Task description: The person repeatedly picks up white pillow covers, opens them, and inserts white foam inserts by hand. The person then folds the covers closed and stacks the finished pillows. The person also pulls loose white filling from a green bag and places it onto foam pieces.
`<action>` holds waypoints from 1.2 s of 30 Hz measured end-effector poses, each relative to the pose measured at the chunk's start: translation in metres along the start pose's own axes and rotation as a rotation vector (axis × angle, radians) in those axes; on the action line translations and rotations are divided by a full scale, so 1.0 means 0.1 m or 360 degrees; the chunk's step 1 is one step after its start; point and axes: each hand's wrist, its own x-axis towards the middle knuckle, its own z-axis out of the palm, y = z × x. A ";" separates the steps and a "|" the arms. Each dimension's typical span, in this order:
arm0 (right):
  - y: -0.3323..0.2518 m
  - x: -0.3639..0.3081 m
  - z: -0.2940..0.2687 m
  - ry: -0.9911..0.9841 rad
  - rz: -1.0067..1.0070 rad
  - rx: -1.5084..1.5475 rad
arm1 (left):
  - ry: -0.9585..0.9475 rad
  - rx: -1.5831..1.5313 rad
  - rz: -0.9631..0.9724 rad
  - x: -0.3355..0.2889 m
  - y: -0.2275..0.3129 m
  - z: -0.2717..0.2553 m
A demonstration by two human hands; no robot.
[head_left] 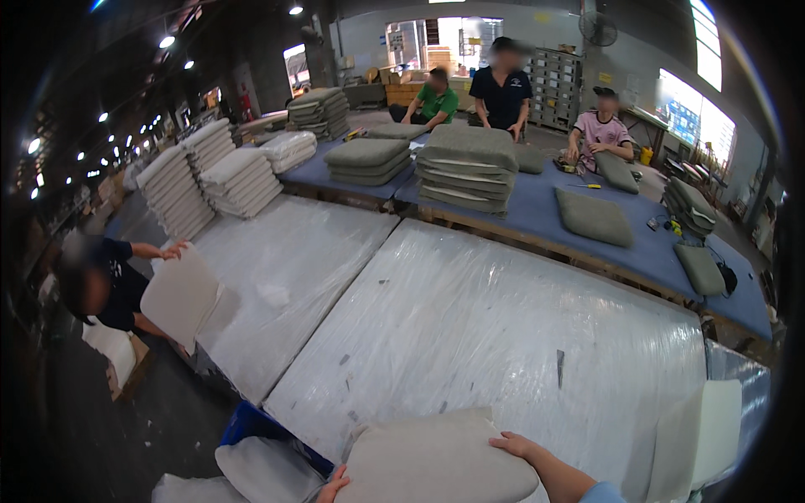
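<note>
A light grey seat cushion lies at the near edge of the plastic-wrapped table, between my two hands. My left hand grips its left side, with only the fingers in view. On the upper right edge, my right hand holds the cushion, fingers bent over its border. The cushion's lower part runs out of the picture. To the right stand a cream foam pad and a grey cover piece beside it. Left of my left hand, pale cushions rest by a blue bin.
Clear film covers the near table. A co-worker at the left handles a pale cushion. Stacks of white pads stand farther back. Several people work around the blue tables, which bear stacked green-grey cushions.
</note>
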 end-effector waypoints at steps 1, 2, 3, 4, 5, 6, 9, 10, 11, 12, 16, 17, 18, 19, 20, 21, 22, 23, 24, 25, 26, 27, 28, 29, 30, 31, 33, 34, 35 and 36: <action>0.03 0.00 0.00 -0.0017 -0.0028 -0.0003 | -0.0006 0.0032 0.0048 -0.04 0.08 0.04; 0.07 -0.04 0.00 -0.0021 -0.0052 0.0004 | -0.0039 0.0100 0.0094 -0.08 0.22 0.16; 0.11 -0.09 0.00 -0.0021 -0.0075 0.0009 | -0.0085 0.0178 0.0143 -0.09 0.40 0.30; 0.12 -0.10 0.10 -0.0079 -0.0102 0.0200 | -0.0098 0.0268 0.0232 -0.17 0.64 0.45; 0.11 -0.11 0.25 -0.0151 -0.0131 0.0384 | -0.0120 0.0358 0.0345 -0.22 0.89 0.62; 0.10 -0.16 0.39 -0.0210 -0.0143 0.0571 | -0.0153 0.0446 0.0445 -0.25 1.15 0.80; 0.08 -0.26 0.92 -0.0235 -0.0222 0.0944 | -0.0310 0.0386 0.0566 -0.49 1.74 1.72; 0.13 -0.23 1.07 -0.0284 -0.0283 0.1096 | -0.0410 0.0400 0.0623 -0.55 1.85 2.05; 0.23 -0.13 1.22 -0.0308 -0.0354 0.1254 | -0.0521 0.0448 0.0644 -0.53 1.91 2.34; 0.28 -0.01 1.38 -0.0363 -0.0413 0.1392 | -0.0597 0.0484 0.0674 -0.53 1.95 2.53; 0.21 0.18 1.87 -0.0632 -0.0522 0.1624 | -0.0664 0.0683 0.0811 -0.39 1.84 3.03; 0.17 0.13 1.95 -0.0659 -0.0479 0.1629 | -0.0663 0.0705 0.0785 -0.36 1.81 3.08; 0.12 0.05 2.02 -0.0696 -0.0431 0.1628 | -0.0651 0.0724 0.0763 -0.31 1.80 3.10; 0.07 0.00 2.00 -0.0688 -0.0393 0.1626 | -0.0680 0.0727 0.0730 -0.25 1.78 3.15; -0.02 -0.02 1.97 -0.0447 -0.0494 0.1419 | -0.0712 0.0759 0.0732 -0.20 1.77 3.20; -0.10 -0.09 1.92 -0.0196 -0.0582 0.1205 | -0.0751 0.0783 0.0726 -0.16 1.75 3.25; -0.19 -0.14 1.81 0.0053 -0.0669 0.0982 | -0.0796 0.0807 0.0723 -0.13 1.72 3.31; -0.33 -0.14 1.60 0.0443 -0.1036 0.0679 | -0.0864 0.0848 0.0715 -0.11 1.68 3.43; -0.53 -0.14 1.33 0.0828 -0.1381 0.0348 | -0.0932 0.0894 0.0708 -0.10 1.63 3.56; -0.89 -0.36 1.23 0.0952 -0.1658 0.0326 | -0.0896 0.0944 0.0724 -0.08 1.64 3.48; -1.27 -0.66 1.06 0.1043 -0.1969 0.0293 | -0.0895 0.0893 0.0721 -0.06 1.61 3.44; -1.63 -0.93 0.92 0.1130 -0.2283 0.0268 | -0.0893 0.0844 0.0719 -0.04 1.57 3.41; -1.95 -1.25 0.82 0.1002 -0.2533 0.0320 | -0.0906 0.0788 0.0713 -0.02 1.53 3.37; -2.17 -1.46 0.73 0.0888 -0.2774 0.0372 | -0.0881 0.0802 0.0634 0.02 1.44 3.33; -2.23 -1.53 0.61 0.0841 -0.2786 0.0154 | -0.0897 0.0816 0.0546 0.06 1.28 3.29; -2.23 -1.55 0.44 0.0803 -0.2783 -0.0067 | -0.0924 0.0833 0.0451 0.10 1.12 3.26; -2.12 -1.56 0.26 0.0849 -0.2709 -0.0180 | -0.0958 0.1455 0.0326 0.13 0.80 3.00; -2.07 -1.59 0.25 0.0916 -0.2680 -0.0081 | -0.0931 0.1706 0.0264 0.17 0.62 2.67; -2.06 -1.62 0.29 0.0945 -0.2676 0.0035 | -0.0757 0.1859 0.0023 0.18 0.50 2.22; -1.98 -1.66 0.28 0.1042 -0.2645 0.0098 | -0.0602 0.1999 -0.0244 0.19 0.38 1.81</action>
